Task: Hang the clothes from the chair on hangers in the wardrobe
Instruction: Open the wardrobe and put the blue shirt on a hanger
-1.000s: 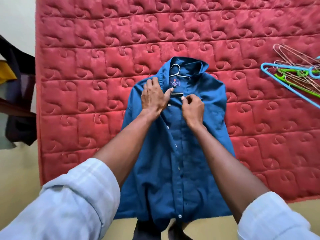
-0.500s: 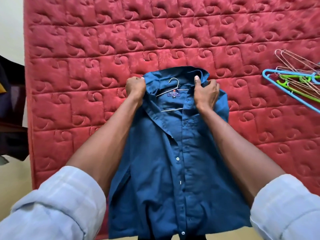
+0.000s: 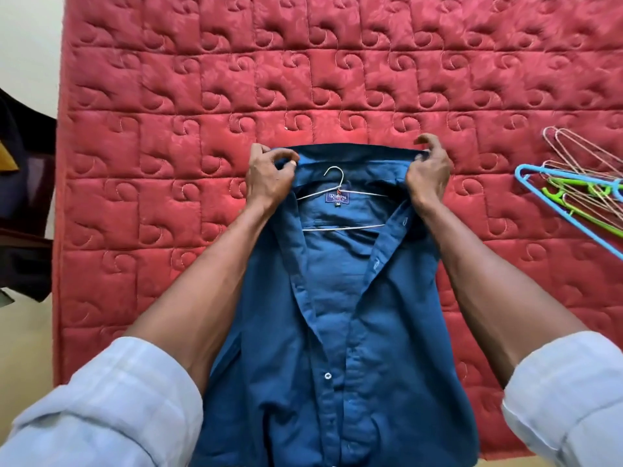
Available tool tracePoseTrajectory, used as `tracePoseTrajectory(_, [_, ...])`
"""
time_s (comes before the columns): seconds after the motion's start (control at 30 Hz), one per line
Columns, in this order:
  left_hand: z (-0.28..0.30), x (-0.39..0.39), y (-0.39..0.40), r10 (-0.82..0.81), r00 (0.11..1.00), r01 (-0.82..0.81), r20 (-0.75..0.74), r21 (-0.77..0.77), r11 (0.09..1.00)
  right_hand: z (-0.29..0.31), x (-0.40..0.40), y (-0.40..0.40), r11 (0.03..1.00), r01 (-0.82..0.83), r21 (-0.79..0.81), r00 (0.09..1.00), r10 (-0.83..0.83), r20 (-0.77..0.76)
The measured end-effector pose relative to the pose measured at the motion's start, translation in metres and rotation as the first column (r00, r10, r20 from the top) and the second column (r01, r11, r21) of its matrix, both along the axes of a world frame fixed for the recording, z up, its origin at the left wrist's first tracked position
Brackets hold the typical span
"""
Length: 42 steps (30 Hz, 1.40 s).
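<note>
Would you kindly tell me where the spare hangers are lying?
In the head view, the spare hangers lie piled on the red quilted mattress at the right edge, beyond the right hand.

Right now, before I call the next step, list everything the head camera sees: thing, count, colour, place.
shirt: one, dark blue, lying front up on the mattress, top buttons undone, collar spread
wire hanger: one, white, inside the shirt's neck opening, hook showing below the collar
neck label: one, blue, inside the shirt at the hanger's neck
mattress: one, red quilted, under the shirt
loose hangers: a pile at the mattress's right edge; one blue, one green, several thin pale wire ones, exact count unclear
dark clothes: dark with a yellow patch, at the left edge, count unclear
floor: beige, lower left
sleeves: two, pale blue, rolled up
left hand: grip on the collar's left end
right hand: grip on the collar's right end
</note>
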<state>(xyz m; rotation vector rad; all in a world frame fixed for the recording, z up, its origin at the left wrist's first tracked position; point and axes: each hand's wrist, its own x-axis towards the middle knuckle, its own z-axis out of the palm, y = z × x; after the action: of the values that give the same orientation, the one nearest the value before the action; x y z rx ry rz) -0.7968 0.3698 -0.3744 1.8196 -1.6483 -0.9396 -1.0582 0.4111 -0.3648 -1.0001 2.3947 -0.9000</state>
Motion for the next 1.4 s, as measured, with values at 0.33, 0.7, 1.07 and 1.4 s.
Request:
tracePoseTrajectory(0.33, [0.016, 0.002, -0.006, -0.218, 0.774, 0.203, 0.594, 0.093, 0.975, -0.001, -0.01, 0.0, 0.802, -0.49, 0.341, 0.842, 0.537, -0.052])
tracePoseTrajectory(0.7, [0.042, -0.011, -0.026, -0.394, 0.827, 0.282, 0.401, 0.31, 0.908, 0.03, -0.011, -0.023, 0.802, -0.489, 0.343, 0.861, 0.508, 0.04])
tracePoseTrajectory(1.07, [0.025, -0.031, -0.041, -0.363, 0.901, 0.267, 0.235, 0.359, 0.894, 0.004, -0.001, -0.033, 0.808, -0.522, 0.275, 0.846, 0.446, 0.293])
tracePoseTrajectory(1.4, [0.033, -0.043, -0.059, -0.104, 0.989, 0.015, 0.109, 0.612, 0.79, 0.011, -0.013, -0.049, 0.824, -0.352, 0.443, 0.674, -0.104, 0.731])
